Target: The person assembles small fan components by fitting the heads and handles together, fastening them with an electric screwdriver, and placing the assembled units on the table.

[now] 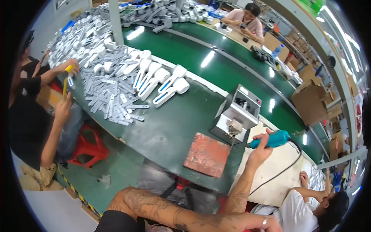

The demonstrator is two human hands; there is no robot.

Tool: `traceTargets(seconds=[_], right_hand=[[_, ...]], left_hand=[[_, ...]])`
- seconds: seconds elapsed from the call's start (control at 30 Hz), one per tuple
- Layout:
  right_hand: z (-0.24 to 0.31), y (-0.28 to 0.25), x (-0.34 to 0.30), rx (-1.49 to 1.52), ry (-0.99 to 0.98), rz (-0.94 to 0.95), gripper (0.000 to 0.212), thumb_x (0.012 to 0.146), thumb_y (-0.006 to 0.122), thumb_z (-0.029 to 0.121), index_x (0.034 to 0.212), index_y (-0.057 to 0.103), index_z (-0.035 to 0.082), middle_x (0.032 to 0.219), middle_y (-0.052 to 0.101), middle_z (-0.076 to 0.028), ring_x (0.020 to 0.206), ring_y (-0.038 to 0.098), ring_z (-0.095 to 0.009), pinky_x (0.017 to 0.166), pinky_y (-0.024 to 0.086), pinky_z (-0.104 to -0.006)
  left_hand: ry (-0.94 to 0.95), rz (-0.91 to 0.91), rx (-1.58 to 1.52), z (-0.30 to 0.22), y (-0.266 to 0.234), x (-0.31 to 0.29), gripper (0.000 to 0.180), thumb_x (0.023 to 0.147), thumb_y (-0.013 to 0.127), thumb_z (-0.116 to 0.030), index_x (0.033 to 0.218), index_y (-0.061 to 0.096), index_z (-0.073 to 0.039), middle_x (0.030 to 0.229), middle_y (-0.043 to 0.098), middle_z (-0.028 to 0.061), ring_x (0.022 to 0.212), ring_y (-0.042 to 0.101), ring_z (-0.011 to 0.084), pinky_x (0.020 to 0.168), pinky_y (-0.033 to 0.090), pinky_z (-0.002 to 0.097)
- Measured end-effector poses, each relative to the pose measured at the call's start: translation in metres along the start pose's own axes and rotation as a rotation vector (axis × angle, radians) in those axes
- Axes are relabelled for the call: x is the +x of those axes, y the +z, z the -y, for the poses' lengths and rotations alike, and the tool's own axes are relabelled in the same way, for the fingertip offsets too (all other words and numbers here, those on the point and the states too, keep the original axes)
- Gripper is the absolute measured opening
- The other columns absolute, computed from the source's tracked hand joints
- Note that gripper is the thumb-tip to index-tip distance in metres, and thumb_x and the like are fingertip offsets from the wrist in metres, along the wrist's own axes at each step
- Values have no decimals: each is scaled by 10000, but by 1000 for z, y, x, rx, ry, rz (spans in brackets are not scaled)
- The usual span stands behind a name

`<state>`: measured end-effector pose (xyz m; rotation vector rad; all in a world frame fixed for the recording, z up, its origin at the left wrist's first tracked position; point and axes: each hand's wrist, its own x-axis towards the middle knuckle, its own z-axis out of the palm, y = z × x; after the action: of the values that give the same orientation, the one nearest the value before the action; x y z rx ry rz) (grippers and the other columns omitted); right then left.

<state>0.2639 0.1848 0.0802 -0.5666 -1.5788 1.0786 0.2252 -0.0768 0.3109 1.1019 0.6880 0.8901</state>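
Note:
My right hand [261, 147] is raised and shut on a teal electric screwdriver [275, 139], whose black cable [284, 170] trails down over a pale board [278, 174]. The tool's tip points at a small grey metal box machine [236, 113] on the dark green table [166, 131]. A reddish square mat [207, 155] lies just left of that hand. My tattooed left forearm [166, 210] lies across the bottom of the view. My left hand [269, 224], wearing a ring, is at the lower edge and partly cut off, so its grip is unclear.
White handheld devices with blue stripes [164, 82] and a heap of grey parts [112, 92] cover the table's left. A co-worker's hand [71, 66] holds a yellow tool. A green conveyor [216, 65] runs behind. A red stool [89, 147], cardboard boxes [311, 102] and two more people are around.

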Motion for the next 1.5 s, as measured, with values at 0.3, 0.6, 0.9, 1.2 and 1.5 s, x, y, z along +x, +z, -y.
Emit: traceTargets(seconds=[0.3, 0.6, 0.9, 1.2, 1.5], right_hand=[[5, 30, 37, 59, -22, -68, 260, 1054, 556, 221, 1137, 569, -24, 847, 608, -32, 835, 579, -127, 860, 459, -289], [-8, 17, 12, 128, 43, -67, 294, 991, 638, 152, 1220, 579, -22, 885, 632, -9, 782, 548, -72, 723, 439, -216], [0, 20, 11, 183, 54, -53, 263, 1001, 616, 161, 1177, 561, -27, 932, 626, -40, 807, 539, -78, 742, 435, -231], [-17, 18, 7, 67, 25, -8, 320, 995, 626, 154, 1243, 551, -33, 884, 621, -19, 807, 548, -71, 753, 443, -229], [-12, 20, 7, 85, 1, 13, 321, 981, 655, 160, 1232, 575, -23, 887, 628, -19, 809, 567, -78, 738, 456, -236]], left_hand=[[706, -33, -311, 85, -15, 4, 311, 1000, 644, -275, 1148, 662, -2, 1192, 673, 192, 1133, 628, 318, 987, 476, 442], [637, -90, -303, 97, -39, 9, 286, 968, 591, -197, 1089, 713, 33, 1150, 691, 217, 1026, 660, 352, 879, 497, 422], [565, -195, -496, 73, -23, 18, 160, 876, 617, -94, 885, 733, 15, 980, 719, 192, 941, 648, 316, 829, 472, 398], [504, -302, -357, 79, -22, 17, 252, 888, 578, -176, 830, 743, 6, 914, 718, 165, 881, 613, 308, 789, 442, 404], [492, -352, -431, 89, -20, 13, 264, 870, 611, -233, 840, 721, 5, 936, 709, 177, 868, 596, 328, 781, 443, 414]])
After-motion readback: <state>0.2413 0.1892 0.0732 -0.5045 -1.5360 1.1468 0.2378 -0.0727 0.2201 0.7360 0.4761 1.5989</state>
